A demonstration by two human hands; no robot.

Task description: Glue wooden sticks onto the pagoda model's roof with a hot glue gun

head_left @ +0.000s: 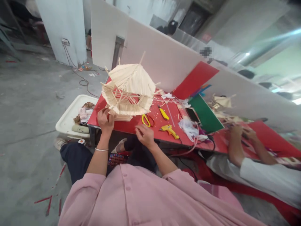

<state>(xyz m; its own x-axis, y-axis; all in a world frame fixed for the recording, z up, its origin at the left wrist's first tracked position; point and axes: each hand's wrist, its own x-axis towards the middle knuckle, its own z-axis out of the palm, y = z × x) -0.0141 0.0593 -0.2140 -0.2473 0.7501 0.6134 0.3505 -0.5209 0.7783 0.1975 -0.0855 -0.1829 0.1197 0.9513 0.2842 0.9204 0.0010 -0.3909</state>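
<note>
A model pavilion built of thin wooden sticks (134, 78), with a pointed upper roof and a wider lower tier, stands on the red table's left end. My left hand (105, 121) is at its lower left corner, fingers curled against the edge of the model. My right hand (145, 135) hovers by the table's front edge, loosely bent with fingers apart; I see nothing in it. Just beyond it lie yellow-handled scissors (146, 120). A yellow utility knife (163, 113) and a yellow hot glue gun (169, 131) lie farther right.
On the red table (157, 134) are stick scraps, a plastic bag (188, 128), a phone (192, 115) and a green board (205, 113). A white partition (160, 59) rises behind. At left stands a cream tray (68, 118). A co-worker's hands (242, 133) work at the right.
</note>
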